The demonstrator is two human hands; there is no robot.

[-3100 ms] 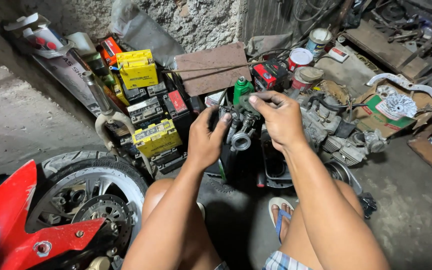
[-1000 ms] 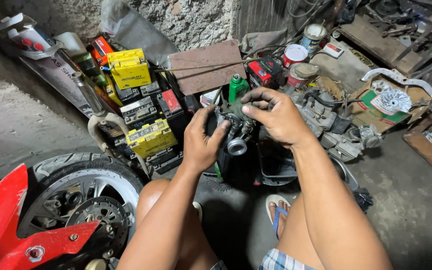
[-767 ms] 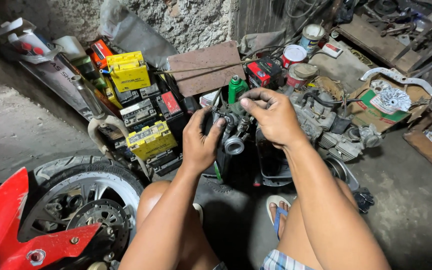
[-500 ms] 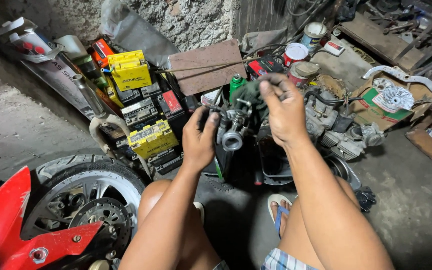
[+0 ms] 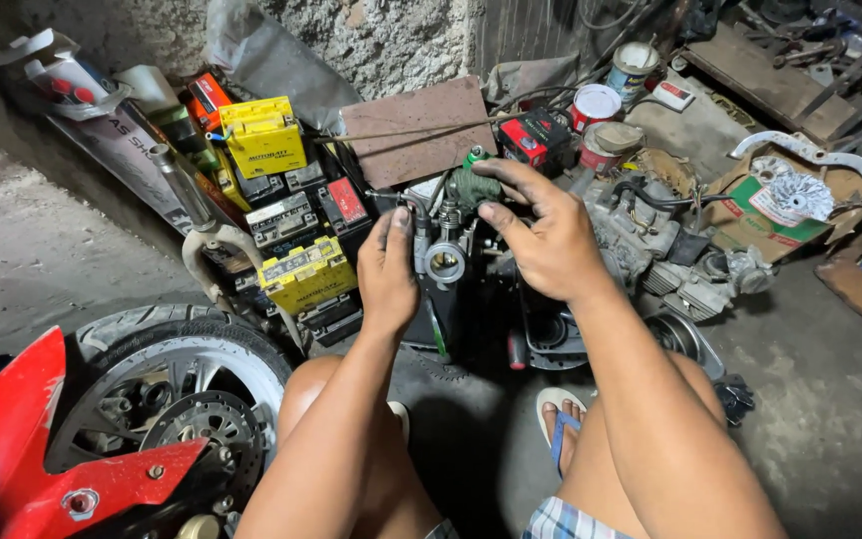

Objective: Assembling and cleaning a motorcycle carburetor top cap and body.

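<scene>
Left hand [image 5: 388,269]: clasped round the left side of a small metal carburetor [image 5: 443,248], thumb up beside it. Right hand [image 5: 541,235]: fingers spread loose over the carburetor's top, gripping nothing, just by a green cap [image 5: 475,157]. Carburetor: held above the floor between both knees. Nearby: yellow batteries [image 5: 263,138] stacked left; engine parts [image 5: 650,240] right; motorcycle wheel [image 5: 177,399] lower left.

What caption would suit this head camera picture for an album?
Both hands, left hand and right hand, hold a small metal carburetor amid stacked yellow batteries beside a motorcycle wheel.
</scene>
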